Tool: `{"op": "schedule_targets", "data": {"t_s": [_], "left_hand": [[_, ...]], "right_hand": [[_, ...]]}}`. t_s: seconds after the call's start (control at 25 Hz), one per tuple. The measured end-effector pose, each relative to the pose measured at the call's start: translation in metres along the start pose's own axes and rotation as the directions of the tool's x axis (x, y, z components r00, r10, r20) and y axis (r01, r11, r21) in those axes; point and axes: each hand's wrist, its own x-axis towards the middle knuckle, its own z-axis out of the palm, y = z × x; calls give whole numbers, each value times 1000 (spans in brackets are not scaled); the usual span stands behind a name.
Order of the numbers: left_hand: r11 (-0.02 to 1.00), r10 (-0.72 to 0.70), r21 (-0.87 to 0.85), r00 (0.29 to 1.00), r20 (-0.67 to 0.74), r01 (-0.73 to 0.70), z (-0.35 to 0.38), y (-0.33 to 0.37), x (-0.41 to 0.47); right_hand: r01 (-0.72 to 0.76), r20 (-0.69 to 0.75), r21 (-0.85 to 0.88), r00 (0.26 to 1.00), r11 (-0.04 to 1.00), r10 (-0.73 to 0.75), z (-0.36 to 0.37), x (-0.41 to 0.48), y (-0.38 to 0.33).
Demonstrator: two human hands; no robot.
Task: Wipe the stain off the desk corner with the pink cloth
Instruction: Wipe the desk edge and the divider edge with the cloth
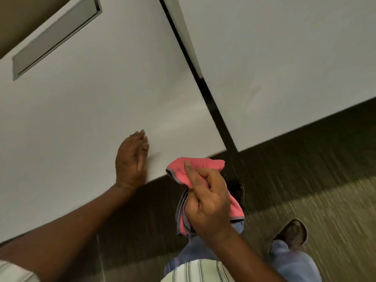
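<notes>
My right hand (206,202) is closed around a bunched pink cloth (196,166) with a grey hem. It holds the cloth just off the front edge of the white desk (91,102), a little short of the desk's near right corner (222,149). My left hand (132,159) rests flat on the desk top close to the front edge, fingers together and pointing away from me, with nothing in it. I cannot make out a stain on the pale surface near the corner.
A second white desk (284,68) stands to the right, split from the first by a dark gap (205,88). A grey cable flap (55,37) is set into the first desk at far left. Below are dark carpet (305,169) and my feet in sandals (293,231).
</notes>
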Motion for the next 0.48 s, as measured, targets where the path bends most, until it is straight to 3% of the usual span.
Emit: {"op": "schedule_targets", "data": {"t_s": [0.08,0.12,0.24,0.48], "left_hand": [[948,-315,-84,942,-116,307,24,34,2],[925,-378,-97,911,-164,367,32,48,5],[925,-375,-67,875,-307,373,38,67,15],[852,-491,-35,776,-396,522,61,90,22]], "right_hand": [[-5,27,64,1000,998,3,-8,-1,14],[-10,48,107,999,994,5,-13,-2,20],[-29,69,263,998,964,12,-31,-6,32],[-208,64,470,977,858,202,-68,-15,91]]}}
